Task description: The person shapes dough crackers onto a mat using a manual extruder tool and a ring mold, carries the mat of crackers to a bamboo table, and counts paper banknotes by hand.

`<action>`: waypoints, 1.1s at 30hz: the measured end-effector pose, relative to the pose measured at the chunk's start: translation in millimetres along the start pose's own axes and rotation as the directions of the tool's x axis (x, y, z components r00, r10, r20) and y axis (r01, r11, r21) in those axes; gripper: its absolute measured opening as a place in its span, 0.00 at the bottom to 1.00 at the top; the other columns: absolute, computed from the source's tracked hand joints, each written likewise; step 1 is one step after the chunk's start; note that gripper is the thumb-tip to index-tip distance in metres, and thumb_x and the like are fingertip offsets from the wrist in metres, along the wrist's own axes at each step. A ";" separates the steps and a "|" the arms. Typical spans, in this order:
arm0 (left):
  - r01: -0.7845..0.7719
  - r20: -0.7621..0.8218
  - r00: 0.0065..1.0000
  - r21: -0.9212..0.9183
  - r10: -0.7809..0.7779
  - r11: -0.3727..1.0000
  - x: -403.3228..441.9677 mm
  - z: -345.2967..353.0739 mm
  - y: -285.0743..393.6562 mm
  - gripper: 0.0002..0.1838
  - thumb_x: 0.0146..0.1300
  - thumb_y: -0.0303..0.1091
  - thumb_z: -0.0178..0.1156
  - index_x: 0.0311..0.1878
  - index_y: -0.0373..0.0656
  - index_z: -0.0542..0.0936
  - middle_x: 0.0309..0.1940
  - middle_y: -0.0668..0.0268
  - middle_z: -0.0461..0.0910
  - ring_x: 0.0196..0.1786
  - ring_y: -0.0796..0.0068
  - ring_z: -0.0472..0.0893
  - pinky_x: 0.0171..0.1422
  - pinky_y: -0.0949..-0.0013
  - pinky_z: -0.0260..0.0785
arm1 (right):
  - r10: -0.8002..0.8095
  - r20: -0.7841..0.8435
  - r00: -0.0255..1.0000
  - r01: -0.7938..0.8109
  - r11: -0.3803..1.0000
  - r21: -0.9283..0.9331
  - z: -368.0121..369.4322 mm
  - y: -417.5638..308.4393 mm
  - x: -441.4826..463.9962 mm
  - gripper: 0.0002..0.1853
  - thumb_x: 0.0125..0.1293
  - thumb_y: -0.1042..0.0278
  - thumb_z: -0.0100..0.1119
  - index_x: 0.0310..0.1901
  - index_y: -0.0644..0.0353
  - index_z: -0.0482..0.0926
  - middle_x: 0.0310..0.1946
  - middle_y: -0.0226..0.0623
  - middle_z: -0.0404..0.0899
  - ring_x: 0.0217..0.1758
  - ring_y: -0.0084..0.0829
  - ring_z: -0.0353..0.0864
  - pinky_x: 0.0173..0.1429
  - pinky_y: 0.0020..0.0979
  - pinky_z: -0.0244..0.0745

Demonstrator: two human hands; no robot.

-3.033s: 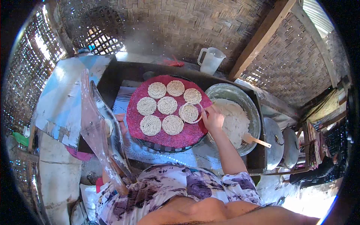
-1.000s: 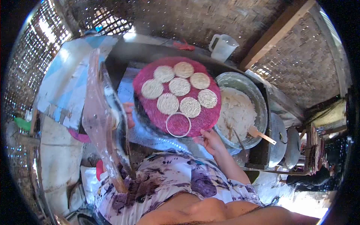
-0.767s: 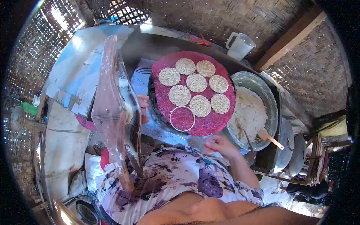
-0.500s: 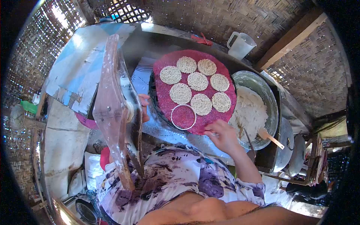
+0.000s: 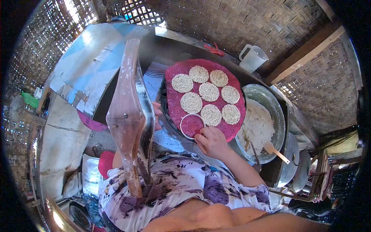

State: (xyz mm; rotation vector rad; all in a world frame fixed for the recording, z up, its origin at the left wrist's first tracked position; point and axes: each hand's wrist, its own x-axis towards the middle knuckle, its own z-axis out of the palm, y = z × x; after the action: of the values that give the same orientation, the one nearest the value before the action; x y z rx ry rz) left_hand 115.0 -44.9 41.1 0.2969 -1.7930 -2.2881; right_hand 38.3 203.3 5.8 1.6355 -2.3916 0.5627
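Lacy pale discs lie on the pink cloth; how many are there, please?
8 discs lie on the pink cloth: two in the far row, three across the middle, three in the near row. None seems hidden.

1. A pitcher (image 5: 254, 59) is standing near the woven wall (image 5: 205, 23).
2. A red item (image 5: 213, 49) is lying on the ledge (image 5: 178, 36).
3. A wooden beam (image 5: 307, 53) is slanting at right.
4. A white sack (image 5: 91, 176) is resting at lower left.

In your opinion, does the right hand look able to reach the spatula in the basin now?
Probably yes: the spatula handle extends over the basin rim; only a thin stick intervenes.
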 end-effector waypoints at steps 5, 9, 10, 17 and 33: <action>0.029 0.026 0.999 0.024 -0.030 0.999 1.1 2.4 6.1 0.16 0.61 0.36 0.49 0.49 0.35 0.71 0.35 0.58 0.78 0.32 0.69 0.77 0.43 0.70 0.72 | -0.018 -0.026 1.000 0.018 1.000 -0.023 2.5 -1.0 -0.1 0.10 0.44 0.68 0.59 0.31 0.56 0.73 0.25 0.32 0.65 0.29 0.31 0.67 0.30 0.31 0.65; 0.030 0.052 0.998 0.092 -0.035 0.995 3.1 10.5 13.1 0.16 0.62 0.36 0.49 0.49 0.35 0.71 0.35 0.58 0.78 0.31 0.69 0.77 0.43 0.70 0.72 | 0.096 -0.079 0.992 -0.090 0.993 0.076 -14.4 -11.7 -0.4 0.16 0.49 0.64 0.59 0.41 0.58 0.74 0.32 0.36 0.69 0.34 0.33 0.70 0.36 0.32 0.67; -0.009 0.058 0.998 0.118 0.002 0.993 6.0 12.9 12.3 0.16 0.62 0.36 0.49 0.49 0.35 0.71 0.35 0.58 0.78 0.31 0.69 0.77 0.43 0.70 0.72 | 0.126 -0.099 0.987 -0.110 0.983 0.148 -23.3 -15.2 -0.2 0.19 0.51 0.62 0.58 0.45 0.58 0.73 0.35 0.38 0.71 0.36 0.33 0.71 0.38 0.32 0.68; -0.620 0.195 0.752 0.534 0.629 0.575 46.1 64.8 -23.2 0.24 0.41 0.35 0.61 0.45 0.40 0.74 0.36 0.61 0.76 0.40 0.71 0.76 0.60 0.62 0.60 | 0.222 0.552 0.804 -0.389 -0.504 0.771 -33.1 -26.7 -4.2 0.39 0.60 0.33 0.35 0.58 0.63 0.62 0.51 0.41 0.70 0.45 0.30 0.72 0.49 0.31 0.67; 0.500 0.657 0.624 -0.751 0.422 0.431 120.3 76.6 10.6 0.44 0.53 0.71 0.39 0.59 0.38 0.63 0.37 0.64 0.74 0.52 0.59 0.68 0.64 0.57 0.53 | 0.155 0.758 0.634 -0.701 -0.299 0.647 -91.5 6.1 -29.6 0.41 0.57 0.28 0.31 0.60 0.57 0.56 0.42 0.47 0.72 0.40 0.37 0.76 0.44 0.37 0.71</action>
State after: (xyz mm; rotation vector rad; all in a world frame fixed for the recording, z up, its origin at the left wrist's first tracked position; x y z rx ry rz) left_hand -21.7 -11.6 66.6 -1.0647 -0.2551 -3.2668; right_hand 38.5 268.1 77.1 0.5507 -2.8782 3.2081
